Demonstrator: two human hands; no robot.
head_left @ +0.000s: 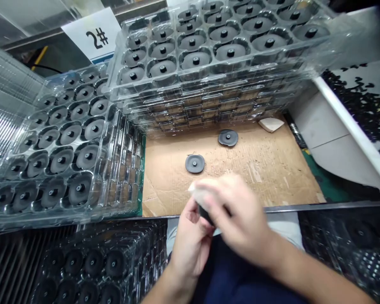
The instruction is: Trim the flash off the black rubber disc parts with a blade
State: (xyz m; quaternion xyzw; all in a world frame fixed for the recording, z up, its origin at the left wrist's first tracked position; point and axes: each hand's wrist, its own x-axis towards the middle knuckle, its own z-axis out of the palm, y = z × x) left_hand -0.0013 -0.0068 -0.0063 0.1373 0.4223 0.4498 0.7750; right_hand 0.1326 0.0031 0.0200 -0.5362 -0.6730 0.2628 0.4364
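Wiping black disc (204,213) in left hand (190,245), cloth (196,191) under right hand (231,211)

Only legible marking: black "2#" printed on a white card (90,36), well ahead of and left of the left hand (190,242).

Dark grey discs (195,163) on brown cardboard (256,169)

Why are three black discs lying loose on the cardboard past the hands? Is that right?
No, two, not three: the head view shows one black disc and a second black disc loose on the cardboard, past the left hand and right hand.
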